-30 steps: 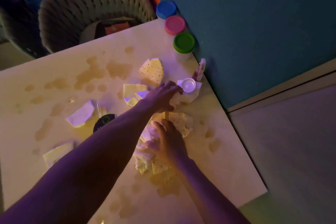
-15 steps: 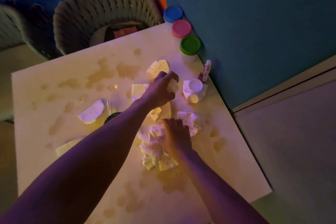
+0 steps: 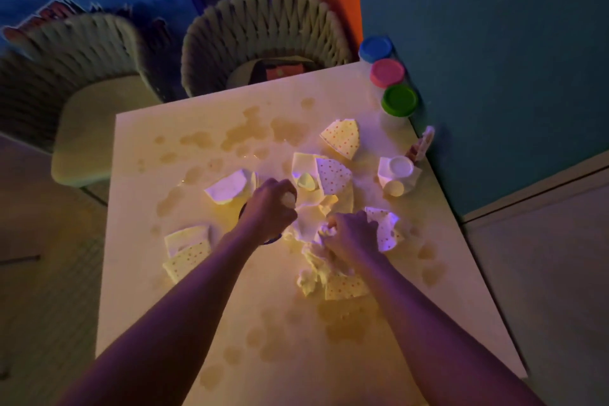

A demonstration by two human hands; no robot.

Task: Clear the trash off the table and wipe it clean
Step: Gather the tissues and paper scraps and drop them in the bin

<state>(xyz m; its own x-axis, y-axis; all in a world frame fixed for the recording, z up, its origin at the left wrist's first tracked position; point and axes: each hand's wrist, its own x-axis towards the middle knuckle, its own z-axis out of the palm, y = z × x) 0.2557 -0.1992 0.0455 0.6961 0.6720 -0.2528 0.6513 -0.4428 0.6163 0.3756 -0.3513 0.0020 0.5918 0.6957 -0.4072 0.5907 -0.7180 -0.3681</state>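
Now both my hands are gathering scraps at mid-frame on the stained bench (image 3: 204, 313).
My left hand (image 3: 268, 204) curls round a small pale lump (image 3: 289, 198); my right hand (image 3: 351, 234) grips crumpled tissue (image 3: 316, 270), dotted paper scraps (image 3: 341, 138) scattered around.

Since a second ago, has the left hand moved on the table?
Yes. The left hand has pulled back from the small white container toward the person, now gripping a small pale piece.

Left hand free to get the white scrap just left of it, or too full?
Probably not cleanly. The left hand is already curled round a small pale wad. The white scrap lies bare and close beside it on the table, so nothing blocks the path.
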